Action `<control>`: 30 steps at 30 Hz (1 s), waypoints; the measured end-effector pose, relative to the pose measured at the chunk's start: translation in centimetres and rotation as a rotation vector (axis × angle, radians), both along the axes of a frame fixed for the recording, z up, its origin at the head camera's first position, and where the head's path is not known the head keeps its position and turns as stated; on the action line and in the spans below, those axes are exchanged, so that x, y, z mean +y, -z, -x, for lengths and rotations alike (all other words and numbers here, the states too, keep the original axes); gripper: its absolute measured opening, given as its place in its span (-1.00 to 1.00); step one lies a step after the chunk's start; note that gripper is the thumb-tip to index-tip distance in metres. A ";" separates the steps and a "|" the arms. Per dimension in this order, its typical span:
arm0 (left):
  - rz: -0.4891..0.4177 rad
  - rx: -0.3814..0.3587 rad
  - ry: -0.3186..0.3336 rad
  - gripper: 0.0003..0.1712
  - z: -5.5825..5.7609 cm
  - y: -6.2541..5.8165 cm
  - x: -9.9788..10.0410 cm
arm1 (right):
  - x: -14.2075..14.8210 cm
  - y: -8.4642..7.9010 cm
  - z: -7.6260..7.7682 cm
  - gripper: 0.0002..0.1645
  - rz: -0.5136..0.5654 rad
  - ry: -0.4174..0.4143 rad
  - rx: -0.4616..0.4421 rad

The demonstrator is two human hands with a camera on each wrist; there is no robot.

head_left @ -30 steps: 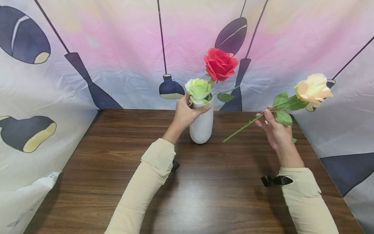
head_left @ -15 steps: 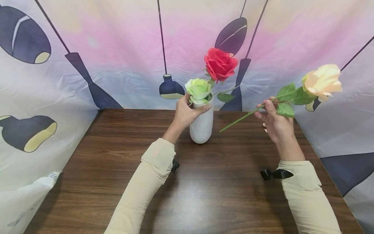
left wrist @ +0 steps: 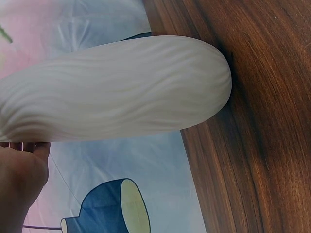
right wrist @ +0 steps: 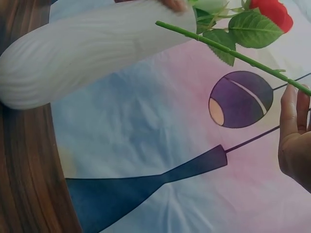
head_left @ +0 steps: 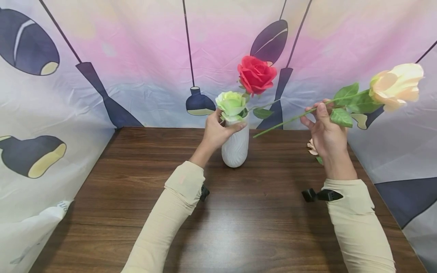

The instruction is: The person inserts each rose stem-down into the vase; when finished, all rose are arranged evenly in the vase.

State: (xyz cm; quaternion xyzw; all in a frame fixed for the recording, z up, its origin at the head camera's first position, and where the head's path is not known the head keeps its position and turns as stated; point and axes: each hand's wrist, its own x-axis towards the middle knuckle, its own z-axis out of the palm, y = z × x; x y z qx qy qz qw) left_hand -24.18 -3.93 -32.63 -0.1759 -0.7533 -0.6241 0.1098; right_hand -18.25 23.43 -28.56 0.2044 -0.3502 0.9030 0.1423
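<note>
A white ribbed vase (head_left: 235, 146) stands upright on the wooden table, holding a red rose (head_left: 257, 75) and a pale green rose (head_left: 232, 104). My left hand (head_left: 218, 129) grips the vase near its rim, thumb across the front; its fingers are partly hidden behind. In my right hand (head_left: 327, 132) a peach rose (head_left: 394, 87) is pinched by its green stem between thumb and fingers. The bloom points up and right, and the bare stem end slants down toward the vase. In the right wrist view that stem (right wrist: 233, 52) crosses in front of the vase's mouth.
Another peach flower (head_left: 312, 147) lies on the table (head_left: 225, 227), partly hidden behind my right hand. A fabric backdrop (head_left: 153, 76) printed with lamps hangs close behind the table and along both sides.
My right hand has risen and moved slightly to the right and away from me with the peach rose. Its stem end has lifted, uncovering more of the flower on the table. My left hand stays put.
</note>
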 end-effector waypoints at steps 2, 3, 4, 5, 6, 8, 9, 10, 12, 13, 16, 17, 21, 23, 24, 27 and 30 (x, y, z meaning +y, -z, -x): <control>-0.001 0.000 0.001 -0.26 0.0 0.0 0.0 | -0.1 -0.3 0.0 -0.90 0.044 -0.039 0.017; 0.000 0.000 0.001 -0.26 0.0 0.0 0.0 | -0.2 -0.4 0.0 -0.90 0.066 -0.057 0.023; 0.000 0.000 0.001 -0.26 0.0 0.0 0.0 | -0.2 -0.5 0.0 -0.90 0.081 -0.070 0.027; 0.000 0.002 0.001 -0.26 0.0 0.0 0.0 | -0.3 -0.6 0.0 -0.89 0.095 -0.085 0.033; 0.000 0.003 0.000 -0.27 0.0 0.0 0.0 | -0.3 -0.7 -0.1 -0.89 0.095 -0.081 0.036; 0.001 0.006 0.000 -0.27 0.0 -0.1 0.0 | -0.4 -0.8 -0.1 -0.88 0.115 -0.091 0.040; 0.001 0.006 0.000 -0.27 0.0 -0.1 0.0 | -0.5 -0.9 -0.1 -0.87 0.119 -0.087 0.041; 0.000 0.006 0.000 -0.27 0.0 0.0 0.0 | -0.5 -0.9 -0.1 -0.87 0.122 -0.082 0.040; -0.003 0.005 0.002 -0.27 0.0 0.0 0.0 | -0.7 -1.0 -0.1 -0.85 0.128 -0.067 0.038; -0.006 0.004 0.004 -0.27 0.0 0.0 0.0 | -0.7 -1.1 -0.1 -0.85 0.131 -0.060 0.037; -0.014 0.004 0.008 -0.26 -0.1 0.0 0.0 | -0.9 -1.2 -0.1 -0.83 0.134 -0.046 0.035; -0.016 0.004 0.009 -0.26 -0.1 -0.1 0.0 | -1.0 -1.3 -0.1 -0.83 0.129 -0.045 0.036; -0.020 0.005 0.012 -0.26 -0.1 -0.1 -0.1 | -1.2 -1.5 0.0 -0.82 0.119 -0.058 0.047; -0.019 0.006 0.011 -0.25 -0.1 -0.1 0.0 | -1.4 -1.6 0.0 -0.82 0.113 -0.065 0.056; -0.018 0.006 0.011 -0.25 -0.1 0.0 0.0 | -1.4 -1.6 0.1 -0.82 0.106 -0.067 0.060; -0.017 0.006 0.010 -0.25 -0.1 0.0 0.0 | -1.6 -1.7 0.1 -0.85 0.077 -0.062 0.075; -0.017 0.009 0.012 -0.25 -0.1 0.0 0.0 | -1.8 -1.7 0.2 -0.86 0.059 -0.058 0.088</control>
